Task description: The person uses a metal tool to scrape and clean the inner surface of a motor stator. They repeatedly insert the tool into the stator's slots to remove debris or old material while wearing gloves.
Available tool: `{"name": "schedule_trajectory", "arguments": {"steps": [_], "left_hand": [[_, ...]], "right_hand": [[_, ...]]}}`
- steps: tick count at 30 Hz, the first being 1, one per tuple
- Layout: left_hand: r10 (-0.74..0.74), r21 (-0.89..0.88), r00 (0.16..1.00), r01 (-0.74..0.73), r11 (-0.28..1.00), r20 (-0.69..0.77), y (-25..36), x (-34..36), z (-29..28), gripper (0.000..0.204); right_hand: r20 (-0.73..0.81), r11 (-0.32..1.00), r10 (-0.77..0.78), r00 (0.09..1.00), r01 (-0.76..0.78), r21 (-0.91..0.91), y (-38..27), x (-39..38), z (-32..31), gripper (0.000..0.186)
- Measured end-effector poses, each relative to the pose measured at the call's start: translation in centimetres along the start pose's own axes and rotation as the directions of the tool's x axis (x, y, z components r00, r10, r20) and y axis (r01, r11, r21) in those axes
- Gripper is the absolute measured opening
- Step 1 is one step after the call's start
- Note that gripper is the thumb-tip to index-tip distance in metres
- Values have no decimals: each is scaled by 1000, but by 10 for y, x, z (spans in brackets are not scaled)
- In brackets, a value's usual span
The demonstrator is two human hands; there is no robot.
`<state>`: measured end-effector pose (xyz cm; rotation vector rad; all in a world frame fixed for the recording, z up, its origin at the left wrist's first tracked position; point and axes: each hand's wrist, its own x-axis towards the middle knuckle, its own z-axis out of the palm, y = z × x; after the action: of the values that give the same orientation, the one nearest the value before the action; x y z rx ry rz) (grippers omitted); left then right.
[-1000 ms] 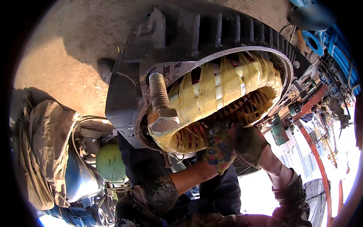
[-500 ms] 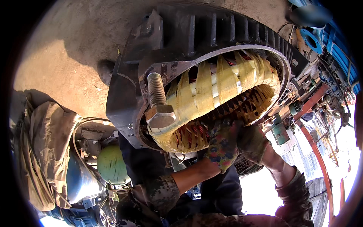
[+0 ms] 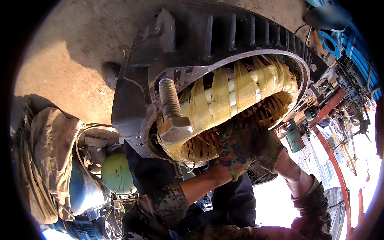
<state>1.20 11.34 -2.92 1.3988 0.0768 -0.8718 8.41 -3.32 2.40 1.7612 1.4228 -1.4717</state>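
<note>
A large dark motor housing [image 3: 140,96] with cooling ribs lies in front of me. Inside its round opening sits a ring of stator winding [image 3: 236,92], wrapped in yellowish tape. A thick threaded bolt [image 3: 170,100] with a hex head stands out at the opening's left side. My left hand [image 3: 233,150], in a flowered glove, reaches into the near side of the winding's bore. Close against it, my right hand [image 3: 267,150], in a dirty greenish glove, reaches in too. Shadow and the winding hide the fingers of both hands, and anything they hold.
Brown canvas [image 3: 52,160] is heaped at the left, near a green rounded tank [image 3: 119,174] and a blue motor [image 3: 88,232]. Blue metal parts [image 3: 330,42] lie at the far right. A red curved bar [image 3: 336,168] and a small green motor [image 3: 295,138] are at the right.
The housing and bolt appear slightly farther right in the picture. Both hands stay at the winding's bore, with their fingers a little deeper in shadow.
</note>
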Motion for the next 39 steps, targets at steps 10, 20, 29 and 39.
{"name": "schedule_trajectory", "arguments": {"steps": [10,20,29,39], "left_hand": [[-36,-90,994,46,995,108,-8,-2,-2,57],[-68,-127,993,80,989,94,8,-25,10,56],[-31,-44,999,32,999,29,5,0,4,55],[-136,-223,970,181,958,203,-6,-16,12,54]], "right_hand": [[119,995,-79,990,86,-52,-26,-33,16,46],[552,973,-231,801,193,127,33,19,-91,47],[424,969,-227,877,162,185,12,5,-25,47],[110,919,-154,982,101,380,1,-5,-8,32]]}}
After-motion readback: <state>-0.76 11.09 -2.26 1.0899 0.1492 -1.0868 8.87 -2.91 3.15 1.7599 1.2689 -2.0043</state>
